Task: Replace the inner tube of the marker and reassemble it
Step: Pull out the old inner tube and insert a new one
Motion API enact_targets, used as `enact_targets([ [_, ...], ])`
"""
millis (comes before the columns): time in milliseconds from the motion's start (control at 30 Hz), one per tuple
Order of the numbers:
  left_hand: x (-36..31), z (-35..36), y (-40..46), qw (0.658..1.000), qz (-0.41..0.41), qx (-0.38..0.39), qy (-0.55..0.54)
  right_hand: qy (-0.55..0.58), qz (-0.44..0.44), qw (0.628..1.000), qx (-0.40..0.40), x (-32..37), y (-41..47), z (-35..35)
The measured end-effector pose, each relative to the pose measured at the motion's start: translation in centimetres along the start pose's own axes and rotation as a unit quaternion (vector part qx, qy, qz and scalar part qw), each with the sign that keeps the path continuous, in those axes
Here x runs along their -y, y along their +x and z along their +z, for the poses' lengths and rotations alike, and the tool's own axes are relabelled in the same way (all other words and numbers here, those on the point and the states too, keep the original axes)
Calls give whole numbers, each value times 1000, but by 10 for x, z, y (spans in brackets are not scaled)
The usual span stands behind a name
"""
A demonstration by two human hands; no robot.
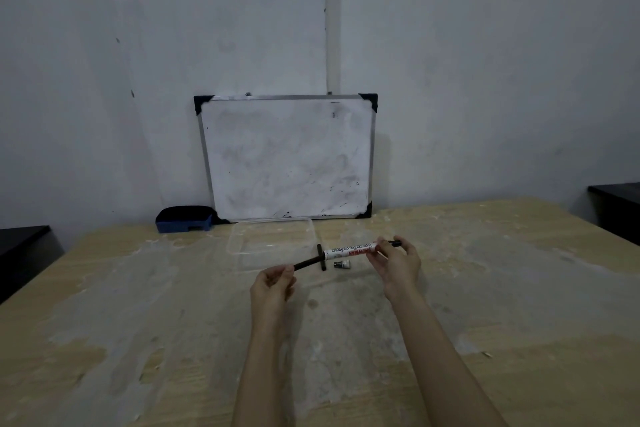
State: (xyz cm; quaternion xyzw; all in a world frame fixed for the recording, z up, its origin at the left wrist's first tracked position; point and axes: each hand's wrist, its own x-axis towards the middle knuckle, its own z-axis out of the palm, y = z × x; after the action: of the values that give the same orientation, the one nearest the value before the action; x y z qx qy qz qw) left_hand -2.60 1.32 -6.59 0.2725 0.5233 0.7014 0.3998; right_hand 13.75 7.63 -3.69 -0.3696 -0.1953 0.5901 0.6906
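Marker barrel (349,249), white with red print, is held above the tabletop's (519,288) far middle, thin black inner tube (306,263) partly out its open end. Risk: pull off-axis and the tube bends or smears ink; the small loose end cap (342,264) below could roll. Your left hand (273,284) pinches the tube tip, your right hand (398,262) is closed round the barrel's tip end. A second black tube (321,257) lies crosswise by the clear plastic tray (273,236).

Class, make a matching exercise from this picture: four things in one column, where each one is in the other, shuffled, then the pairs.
Things:
1. marker barrel
2. black inner tube
3. whiteboard
4. small end cap

Places:
A. leaning against the wall
B. lying on the table
C. in the right hand
D. pinched by the left hand

Pairs: 1-C, 2-D, 3-A, 4-B
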Motion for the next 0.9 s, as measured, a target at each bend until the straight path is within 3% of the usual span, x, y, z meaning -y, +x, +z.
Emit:
enact_targets([
  [333, -14, -18, 5, 999, 34, 11, 42, 12, 17, 999, -24, 3, 4, -4],
  [567, -57, -32, 48, 984, 118, -39, 130, 27, 3, 998, -55, 7, 6, -4],
  [700, -67, -22, 89, 968, 91, -21, 234, 42, 14, 998, -46, 6, 11, -7],
  [900, -58, -10, 130, 951, 13, -32, 307, 51, 24, 998, -40, 0, 15, -8],
])
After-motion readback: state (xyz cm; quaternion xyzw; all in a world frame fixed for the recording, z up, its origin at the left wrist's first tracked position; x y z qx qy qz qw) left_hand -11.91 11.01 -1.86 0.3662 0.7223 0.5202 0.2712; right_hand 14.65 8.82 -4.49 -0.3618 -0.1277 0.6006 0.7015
